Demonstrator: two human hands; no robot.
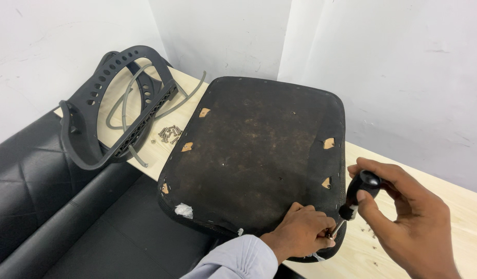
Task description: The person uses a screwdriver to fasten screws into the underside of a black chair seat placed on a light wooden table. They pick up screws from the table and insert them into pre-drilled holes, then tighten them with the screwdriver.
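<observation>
Screwdriver [356, 199]: black handle, short metal shaft, tip set at the near right edge of the seat pad. Held in the person's right hand [404, 217], fingers wrapped tight around the handle, thumb along its side.

Seat pad [254, 155]: black, upturned, underside facing up, worn and dusty, with small pale tabs near its edges. It lies across the pale wooden table [414, 258], its near left corner overhanging the table edge.

Left hand [300, 230]: curled closed on the pad's near edge, fingertips pinched at the screwdriver tip; whether it grips something small there cannot be told. A light grey sleeve [238, 258] covers the forearm.

Chair back frame [109, 108]: dark grey plastic, perforated, lying at the far left end of the table, well apart from the hands.

Grey cords [135, 98]: looped through the frame.

Screws [169, 134]: small heap between frame and pad.

Black sofa [47, 206]: left of the table, below it.

White walls [383, 67]: behind.
</observation>
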